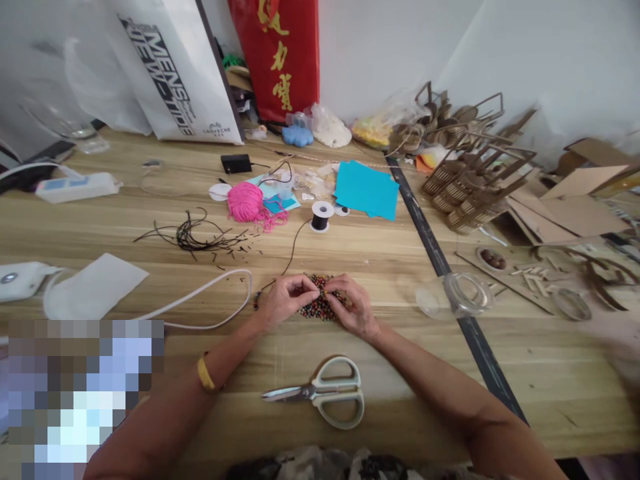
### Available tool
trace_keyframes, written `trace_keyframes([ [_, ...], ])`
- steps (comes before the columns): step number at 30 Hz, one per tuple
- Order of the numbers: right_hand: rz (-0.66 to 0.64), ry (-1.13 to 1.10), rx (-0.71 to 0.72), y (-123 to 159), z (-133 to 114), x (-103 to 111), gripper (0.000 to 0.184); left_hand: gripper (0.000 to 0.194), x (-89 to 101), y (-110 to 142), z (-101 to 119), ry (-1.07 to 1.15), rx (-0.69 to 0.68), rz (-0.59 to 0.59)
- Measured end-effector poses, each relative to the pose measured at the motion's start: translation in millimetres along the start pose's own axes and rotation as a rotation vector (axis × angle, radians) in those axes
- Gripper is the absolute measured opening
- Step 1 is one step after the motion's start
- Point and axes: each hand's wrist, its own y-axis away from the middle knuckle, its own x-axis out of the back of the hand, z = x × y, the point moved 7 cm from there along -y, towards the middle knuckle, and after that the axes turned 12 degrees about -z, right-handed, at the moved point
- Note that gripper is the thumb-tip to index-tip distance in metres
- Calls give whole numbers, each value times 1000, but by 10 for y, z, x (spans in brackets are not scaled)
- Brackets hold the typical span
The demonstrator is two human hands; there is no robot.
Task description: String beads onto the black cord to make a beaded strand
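Observation:
My left hand (287, 300) is closed in a pinch on a black cord (293, 252), which runs down from a white spool (323, 212) and passes behind the hand. Facing it, my right hand (354, 307) pinches a small bead, its fingertips almost touching those of the left. Below and between both hands lies a pile of small dark, red and brown beads (317, 308), partly covered by the fingers. A few beads also show left of my left hand. Nearer to me, scissors (320, 392) with pale handles lie on the table, blades pointing left.
Cut black cords (193, 233) and a pink yarn ball (245, 202) lie beyond my left hand. Blue sheets (367, 190) lie at the back. A clear round container (470, 295) and small woven baskets (463, 193) stand right. A white cable (215, 280) loops at left.

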Motion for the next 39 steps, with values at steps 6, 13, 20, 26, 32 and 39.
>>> trace_keyframes([
  [6,-1,2,-2,-7,-12,-2,15,18,-4,4,18,-3,-12,1],
  [13,-3,-1,14,10,-5,-9,15,16,-12,5,33,-31,-39,3],
  [20,-16,13,10,10,4,-17,14,16,-25,2,33,-40,-58,-14],
  [26,-15,19,12,9,0,-21,13,17,-21,5,-3,-46,-45,-9],
  [32,-10,1,24,18,6,-33,14,17,-36,5,-12,-18,-54,-32],
  [39,-24,-13,10,11,13,-30,11,18,-26,-7,-12,-38,-56,-34],
])
